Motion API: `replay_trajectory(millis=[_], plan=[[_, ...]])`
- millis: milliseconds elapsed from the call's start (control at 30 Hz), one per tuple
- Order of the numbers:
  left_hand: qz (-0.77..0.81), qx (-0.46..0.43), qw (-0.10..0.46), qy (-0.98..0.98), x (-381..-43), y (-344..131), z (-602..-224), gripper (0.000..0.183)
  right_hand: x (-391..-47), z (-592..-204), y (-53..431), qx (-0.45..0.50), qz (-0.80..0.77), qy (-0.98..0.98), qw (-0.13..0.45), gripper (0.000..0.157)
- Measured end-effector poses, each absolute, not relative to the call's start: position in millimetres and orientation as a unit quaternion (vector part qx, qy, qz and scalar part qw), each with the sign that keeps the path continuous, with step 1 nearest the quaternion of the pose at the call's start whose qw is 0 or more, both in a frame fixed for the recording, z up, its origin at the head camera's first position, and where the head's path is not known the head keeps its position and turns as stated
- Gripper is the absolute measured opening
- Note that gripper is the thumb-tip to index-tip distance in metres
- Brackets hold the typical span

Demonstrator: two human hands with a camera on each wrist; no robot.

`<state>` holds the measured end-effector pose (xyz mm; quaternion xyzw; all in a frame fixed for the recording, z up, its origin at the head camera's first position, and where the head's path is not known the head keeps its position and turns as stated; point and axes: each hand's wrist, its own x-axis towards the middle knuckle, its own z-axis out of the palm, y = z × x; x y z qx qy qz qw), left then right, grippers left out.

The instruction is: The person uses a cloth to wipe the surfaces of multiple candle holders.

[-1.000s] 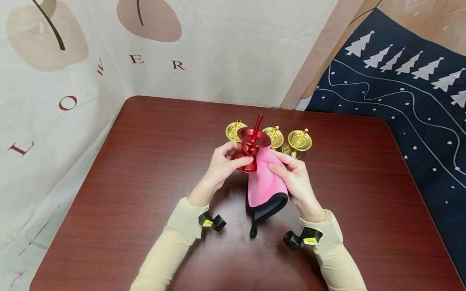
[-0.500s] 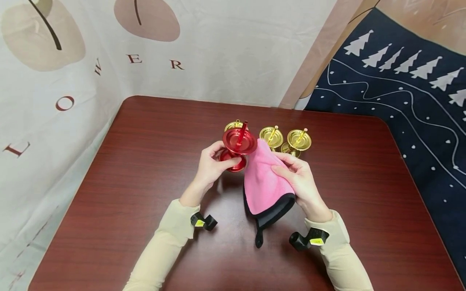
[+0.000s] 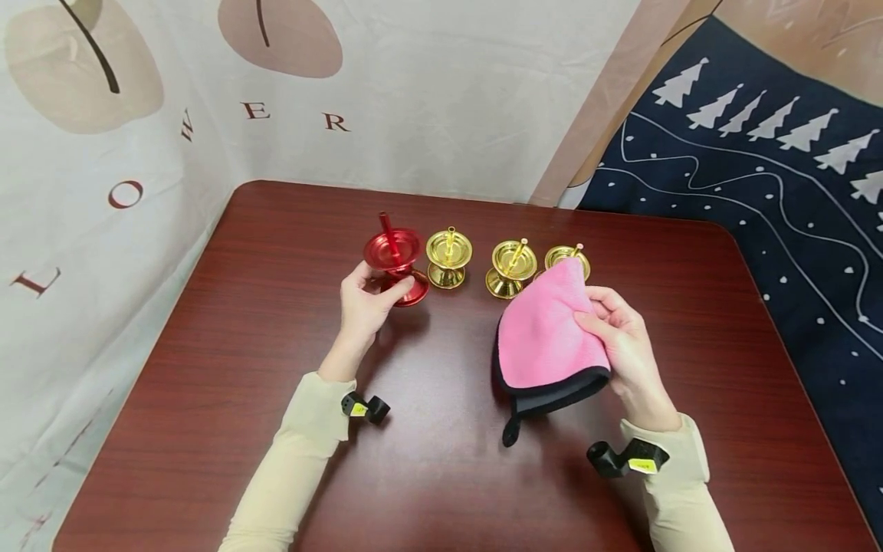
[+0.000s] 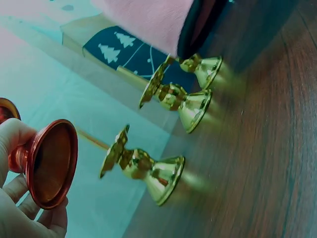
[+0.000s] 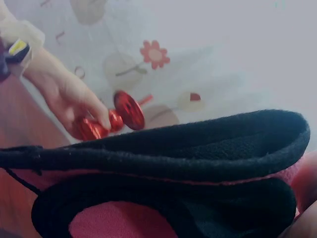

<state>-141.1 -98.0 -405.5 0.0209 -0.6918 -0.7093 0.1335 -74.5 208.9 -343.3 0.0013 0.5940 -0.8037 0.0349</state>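
Note:
My left hand (image 3: 366, 307) grips a red metal candlestick (image 3: 393, 251) by its lower part, holding it off the table; the hollow underside of its base (image 4: 53, 164) shows in the left wrist view. To the right, my right hand (image 3: 621, 337) pinches a folded pink cloth (image 3: 552, 330) with a black edge and a small black loop. The cloth hangs in front of the rightmost gold candlestick (image 3: 567, 257) and hides its lower part. Two more gold candlesticks stand upright, one beside the red one (image 3: 448, 257) and one in the middle (image 3: 511, 268).
All this is at the back half of a dark red-brown table (image 3: 441, 460). A pale printed curtain (image 3: 441, 115) hangs behind and left of it. On the right is a dark blue cloth (image 3: 759, 192) with white trees.
The red candlestick, in my left hand, has moved left, away from the cloth. My right hand has carried the cloth to the right. The leftmost gold candlestick has come into full view.

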Motion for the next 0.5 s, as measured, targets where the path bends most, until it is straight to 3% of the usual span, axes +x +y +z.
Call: replay_trajectory(millis=[500], plan=[[-0.623,0.076,0.177,-0.758,-157,-122,-424,0.026,-77,-367,258,0.006,-0.826,0.562,0.038,0.030]])
